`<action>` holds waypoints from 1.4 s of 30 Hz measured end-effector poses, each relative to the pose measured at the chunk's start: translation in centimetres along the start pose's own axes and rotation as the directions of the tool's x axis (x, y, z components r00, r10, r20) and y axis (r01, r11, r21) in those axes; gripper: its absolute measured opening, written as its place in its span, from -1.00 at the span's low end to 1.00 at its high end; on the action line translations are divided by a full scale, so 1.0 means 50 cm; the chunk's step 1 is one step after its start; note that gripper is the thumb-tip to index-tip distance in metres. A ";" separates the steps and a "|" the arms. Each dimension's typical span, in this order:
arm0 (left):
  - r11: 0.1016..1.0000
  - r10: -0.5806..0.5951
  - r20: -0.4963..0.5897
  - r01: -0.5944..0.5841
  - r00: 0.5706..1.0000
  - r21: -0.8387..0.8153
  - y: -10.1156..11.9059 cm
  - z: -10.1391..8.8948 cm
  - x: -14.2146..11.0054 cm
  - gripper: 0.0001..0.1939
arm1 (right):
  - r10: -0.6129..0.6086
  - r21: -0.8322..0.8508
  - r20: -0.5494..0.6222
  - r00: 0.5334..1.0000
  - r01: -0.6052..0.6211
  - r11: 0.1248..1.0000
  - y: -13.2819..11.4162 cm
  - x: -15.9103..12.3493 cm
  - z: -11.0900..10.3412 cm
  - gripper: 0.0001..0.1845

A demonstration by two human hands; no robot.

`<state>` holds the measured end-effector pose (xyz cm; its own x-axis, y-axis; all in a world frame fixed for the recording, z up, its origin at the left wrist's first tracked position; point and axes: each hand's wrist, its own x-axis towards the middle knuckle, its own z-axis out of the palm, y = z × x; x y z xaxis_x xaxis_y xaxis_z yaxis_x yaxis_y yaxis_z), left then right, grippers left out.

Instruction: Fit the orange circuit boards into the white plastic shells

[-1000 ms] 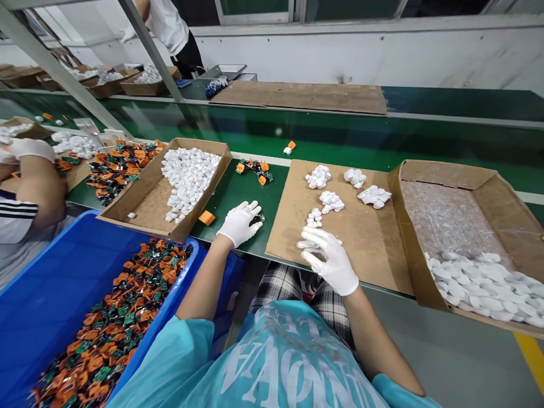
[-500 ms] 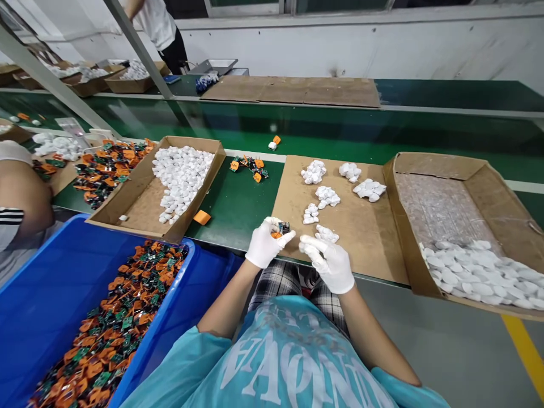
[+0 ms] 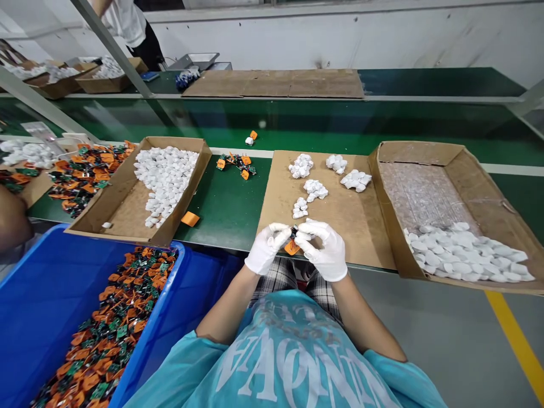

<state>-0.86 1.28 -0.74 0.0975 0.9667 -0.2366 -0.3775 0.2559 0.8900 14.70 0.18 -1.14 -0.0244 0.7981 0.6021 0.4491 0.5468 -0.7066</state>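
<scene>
Sitting between the grips, the orange-tabbed part (image 3: 292,247) is pinched by left hand (image 3: 262,250) and right hand (image 3: 328,251), presumably for steadiness, near the table (image 3: 232,218) edge. Beyond the grip, white clusters (image 3: 315,190) lie apparently within reach. Earlier, the left hand alone appeared to hold the part.

The blue tub (image 3: 55,277) looks glossy plastic, the sheet (image 3: 361,226) matt cardboard.

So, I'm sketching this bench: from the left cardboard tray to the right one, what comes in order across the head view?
Left cardboard tray, small cluster of orange-and-green parts, left hand, orange-and-black part between the hands, right hand, right cardboard tray.
</scene>
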 end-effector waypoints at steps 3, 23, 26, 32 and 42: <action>0.995 -0.055 0.018 0.057 0.998 -0.085 0.001 0.009 -0.002 -0.53 | 0.025 0.034 -0.029 0.999 -0.024 0.999 -0.003 0.002 0.002 -0.82; 0.999 0.032 0.016 -0.033 0.999 0.038 -0.013 0.010 -0.020 -0.41 | 0.117 0.101 0.012 0.993 -0.118 0.988 -0.024 0.013 0.012 -0.87; 0.993 0.052 0.028 -0.055 0.998 0.105 -0.003 0.013 -0.017 -0.44 | -0.053 0.019 0.180 0.982 0.050 0.999 -0.016 0.020 -0.007 -0.71; 0.986 0.024 0.005 -0.025 1.000 0.162 0.010 0.015 -0.017 -0.48 | -0.246 -0.089 0.271 0.931 0.279 0.956 0.006 0.025 -0.017 -0.66; 0.984 -0.178 0.295 0.165 0.939 0.067 -0.006 -0.005 -0.017 -0.51 | -0.004 0.050 0.095 0.995 -0.001 0.999 -0.008 0.015 -0.015 -0.70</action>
<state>-1.05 0.37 -0.87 0.4303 0.8627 -0.2655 -0.2936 0.4119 0.8626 15.17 0.35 -0.12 -0.1111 0.8165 0.5665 0.4040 0.5580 -0.7249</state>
